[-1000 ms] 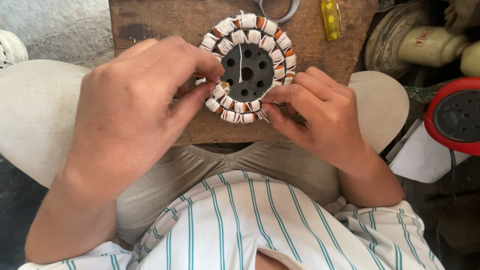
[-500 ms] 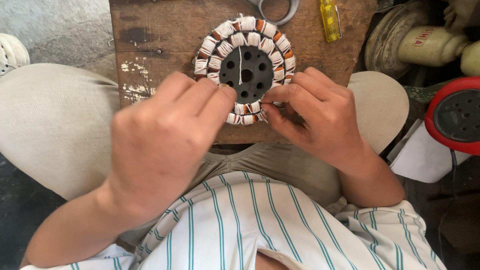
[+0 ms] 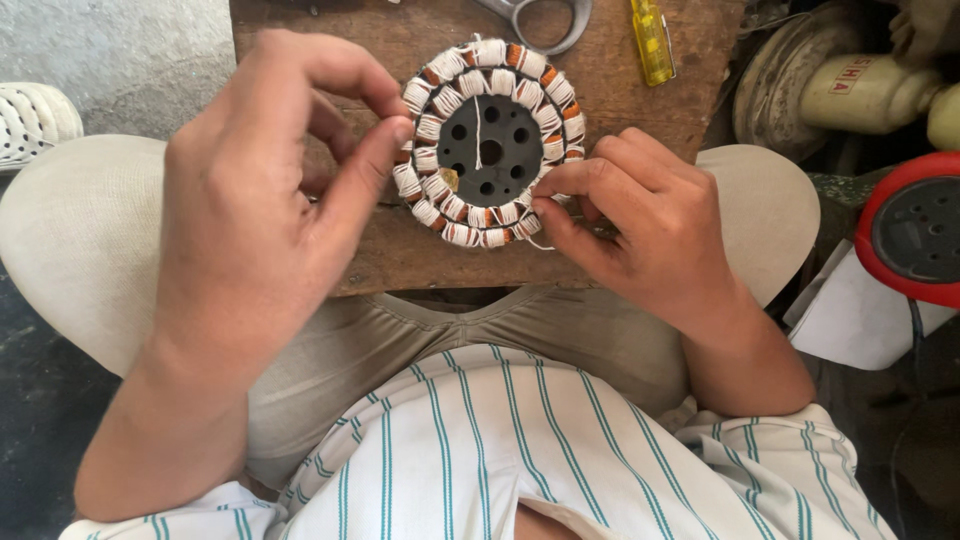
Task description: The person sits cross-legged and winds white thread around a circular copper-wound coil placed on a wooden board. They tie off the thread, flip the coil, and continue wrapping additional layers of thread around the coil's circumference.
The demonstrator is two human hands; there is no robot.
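Observation:
A round motor stator point(image 3: 490, 140) with a black perforated core and copper coils wrapped in white binding lies on a wooden board point(image 3: 400, 250). A thin white thread point(image 3: 478, 125) crosses its centre. My left hand point(image 3: 270, 200) rests at the stator's left rim, thumb and forefinger pinched against the coils there. My right hand point(image 3: 640, 225) grips the lower right rim, fingers pinching the white binding thread beside the coils.
Scissors point(image 3: 530, 15) and a yellow-handled screwdriver point(image 3: 652, 40) lie at the board's far edge. A red and black round device point(image 3: 915, 230) and a beige motor housing point(image 3: 850, 90) sit to the right. White paper point(image 3: 850, 320) lies below them; a white sandal point(image 3: 35, 120) at left.
My left hand has lifted and shifted up to the stator's left rim, uncovering the board's lower left. The right hand has kept its grip at the lower right.

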